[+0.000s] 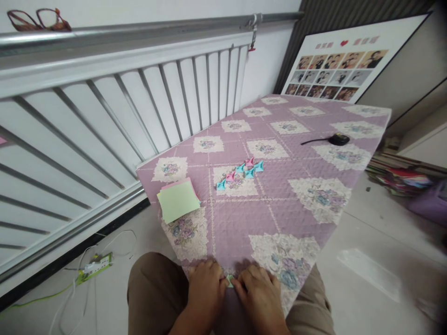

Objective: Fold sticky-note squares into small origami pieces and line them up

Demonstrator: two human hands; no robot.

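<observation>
Both hands meet at the near edge of the table over a small piece of folded light-green paper [229, 280]. My left hand [206, 286] has its fingers closed at the paper's left side. On the other side, my right hand [259, 289] pinches it with thumb and curled fingers. Most of the paper is hidden by the fingers, so its folds cannot be made out. Farther up the cloth lie several small folded paper pieces, among them a pink one [230, 177] and a blue one [249, 173]. A stack of coloured paper sheets [178, 201], light green on top, lies to the left.
A purple floral tablecloth [240, 216] covers the table. At the far right lies a black corded object [338, 139]. A white radiator [195, 93] borders the left side, with glasses [40, 21] on the pipe above. A power strip [94, 268] lies on the floor.
</observation>
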